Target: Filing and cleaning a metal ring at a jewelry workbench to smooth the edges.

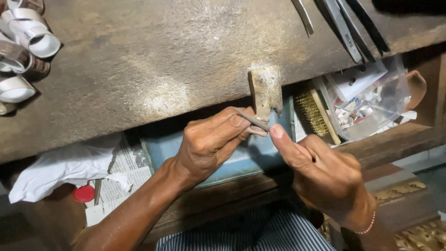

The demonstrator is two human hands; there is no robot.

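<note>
My left hand (211, 142) pinches a thin metal rod (253, 120) against the wooden bench peg (265, 89). My right hand (325, 174) presses its fingertip (277, 131) on the rod's near end, other fingers curled.

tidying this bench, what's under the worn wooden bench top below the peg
An open drawer: blue metal tray, brass wire brush, clear plastic bag of scraps, newspaper. The hands cover the tray's middle.

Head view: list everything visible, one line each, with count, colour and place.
workbench: one, brown, across top
wooden peg: one, pale, bench edge
thin rod: one, grey, pinched by both hands at the peg
rings: several, white, top left
pliers: a few, dark, top right
wire brush: one, brass, under bench
plastic bag: one, clear, right
tray: one, blue, below hands
newspaper: one, lower left
left hand: holds rod
right hand: fingertip on rod
</note>
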